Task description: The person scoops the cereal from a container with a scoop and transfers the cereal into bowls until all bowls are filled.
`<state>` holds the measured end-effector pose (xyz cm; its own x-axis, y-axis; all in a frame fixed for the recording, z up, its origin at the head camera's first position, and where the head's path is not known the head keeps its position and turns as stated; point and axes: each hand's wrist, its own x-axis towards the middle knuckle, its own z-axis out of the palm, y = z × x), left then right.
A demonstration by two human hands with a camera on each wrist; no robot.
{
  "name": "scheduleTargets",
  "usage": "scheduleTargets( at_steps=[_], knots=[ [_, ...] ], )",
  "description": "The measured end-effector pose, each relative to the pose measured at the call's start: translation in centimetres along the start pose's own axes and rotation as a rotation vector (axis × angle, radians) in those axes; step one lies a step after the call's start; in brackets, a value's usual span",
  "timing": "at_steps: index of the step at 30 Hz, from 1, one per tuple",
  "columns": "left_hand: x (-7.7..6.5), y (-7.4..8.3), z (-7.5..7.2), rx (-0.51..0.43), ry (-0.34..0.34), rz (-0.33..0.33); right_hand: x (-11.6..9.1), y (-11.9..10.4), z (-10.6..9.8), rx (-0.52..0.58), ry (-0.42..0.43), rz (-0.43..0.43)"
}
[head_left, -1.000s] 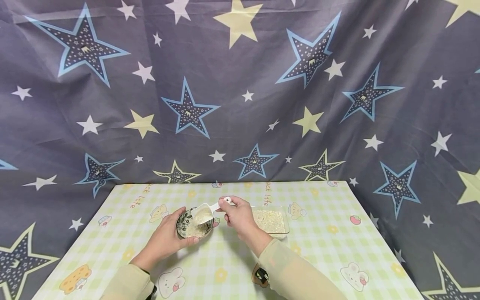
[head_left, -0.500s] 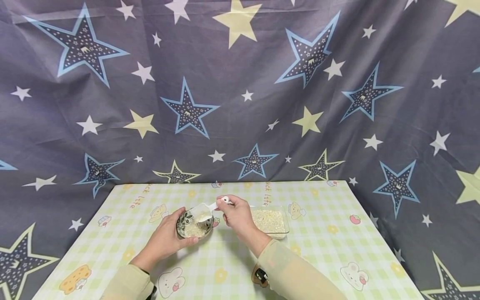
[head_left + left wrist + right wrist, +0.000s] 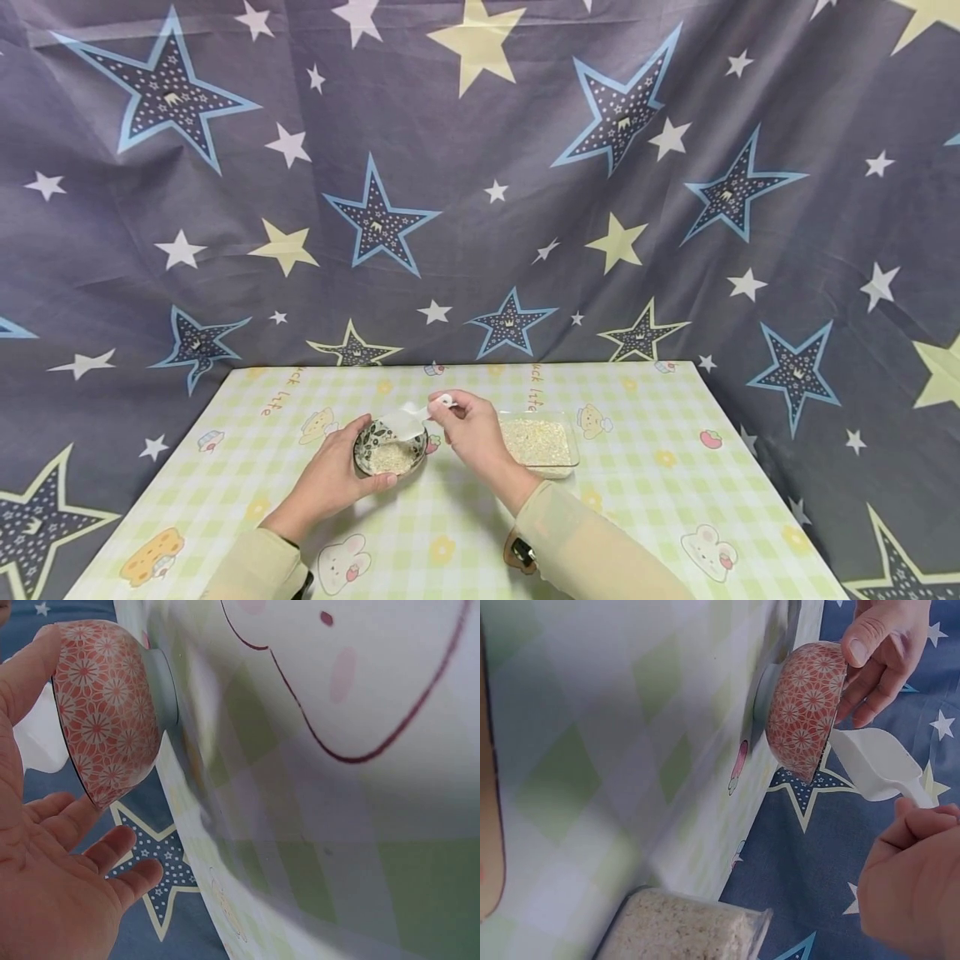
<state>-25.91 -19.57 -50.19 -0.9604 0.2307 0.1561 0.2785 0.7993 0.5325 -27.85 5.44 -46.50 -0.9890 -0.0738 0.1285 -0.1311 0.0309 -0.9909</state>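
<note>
Star-print cloth backdrop (image 3: 465, 142), dark grey-purple, fills the upper frame and both sides. In front of it, table under a green-and-white checked tablecloth (image 3: 630, 525) with cartoon prints. Two beige sleeves (image 3: 600, 542) reach in from the bottom edge. Left hand (image 3: 337, 467) is on the left side of a bowl (image 3: 105, 705): thumb and nearest fingers clamped on its rim, the other fingers spread off it in the left wrist view. Right hand (image 3: 476, 429) has thumb and fingers closed together on the handle of a white scoop (image 3: 877, 761).

Clear rectangular container (image 3: 576, 457) of pale oat-like flakes (image 3: 536, 442) sits right of the bowl, just beyond the right forearm, partly hidden by the right hand. Bowl is at table centre-left, red floral outside, dark leafy pattern inside, foot at the tablecloth. Scoop is tipped, its mouth over the bowl. Smallest: a low heap of similar flakes (image 3: 392, 458) in the bowl's near part.
</note>
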Motion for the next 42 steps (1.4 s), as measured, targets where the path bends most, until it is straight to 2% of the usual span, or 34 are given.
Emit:
scheduleTargets(
  at_steps=[4,7,12,15,17,18,20,22,27,31,35,42],
  knots=[
    [0.1,-0.1,0.1,-0.006,0.0,-0.003,-0.2,0.1,0.0,-0.105,-0.02,-0.081],
    [0.1,-0.2,0.2,-0.012,0.0,-0.009,-0.4,0.3,-0.1,-0.2,-0.066,-0.17],
    [0.2,-0.2,0.3,-0.019,-0.009,-0.012,-1.1,0.7,-0.6,-0.423,-0.182,-0.406],
    [0.1,-0.2,0.4,-0.017,-0.018,-0.015,-1.5,0.9,-0.7,-0.523,-0.208,-0.567],
    [0.1,-0.2,0.4,-0.015,-0.023,-0.019,-1.6,1.1,-0.7,-0.553,-0.203,-0.63],
    [0.1,-0.3,0.4,-0.014,-0.025,-0.019,-1.6,1.1,-0.7,-0.548,-0.201,-0.631],
    [0.2,-0.3,0.4,-0.014,-0.026,-0.02,-1.7,1.0,-0.6,-0.497,-0.197,-0.567],
    [0.2,-0.3,0.4,-0.017,-0.024,-0.023,-1.7,0.8,-0.6,-0.402,-0.171,-0.449],
    [0.2,0.0,0.2,-0.019,-0.016,-0.026,-1.0,-0.2,-1.0,-0.074,0.008,-0.117],
    [0.3,0.9,0.0,-0.021,0.001,-0.005,-0.5,-1.0,-2.4,0.156,0.124,0.076],
    [0.7,2.4,0.2,-0.034,0.013,0.023,-0.3,-1.6,-4.8,0.237,0.181,0.155],
    [1.8,5.3,1.2,-0.078,-0.001,0.075,-0.3,-2.0,-11.2,0.243,0.291,0.158]
  ],
)
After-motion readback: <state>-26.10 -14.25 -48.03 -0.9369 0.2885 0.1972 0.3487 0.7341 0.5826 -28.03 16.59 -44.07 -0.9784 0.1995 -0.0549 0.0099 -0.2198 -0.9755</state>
